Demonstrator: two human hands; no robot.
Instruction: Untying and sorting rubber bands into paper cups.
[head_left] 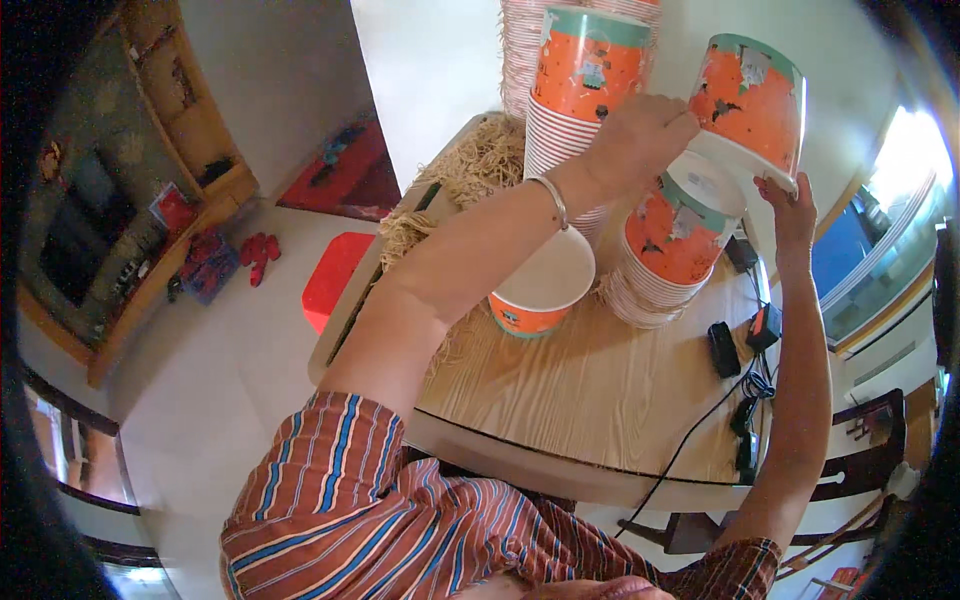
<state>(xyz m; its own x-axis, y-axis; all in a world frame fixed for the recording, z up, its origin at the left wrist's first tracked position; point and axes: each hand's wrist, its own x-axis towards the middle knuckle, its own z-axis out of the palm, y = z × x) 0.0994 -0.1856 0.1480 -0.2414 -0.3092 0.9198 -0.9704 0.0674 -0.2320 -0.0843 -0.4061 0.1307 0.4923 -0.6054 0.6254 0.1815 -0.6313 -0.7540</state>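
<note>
My right hand (790, 207) grips the rim of an orange paper bucket (745, 100) with a green band, held tilted and upside down in the air. My left hand (648, 135) is closed beside that bucket's lower left edge; what its fingertips pinch, if anything, is hidden. Right below the raised bucket stands a short stack of upturned buckets (675, 240), with tan strands hanging around its lower rims. A taller stack of buckets (585, 75) rises behind my left hand. One single bucket (530, 319) stands upright on the table under my left forearm.
Bundles of tan strands (490, 155) lie along the left side of the wooden table (560, 400). Black adapters (723, 348) and a cable (690, 430) run along its right side. A red stool (335, 275) stands left of the table. More stacked buckets (515, 60) are at the back.
</note>
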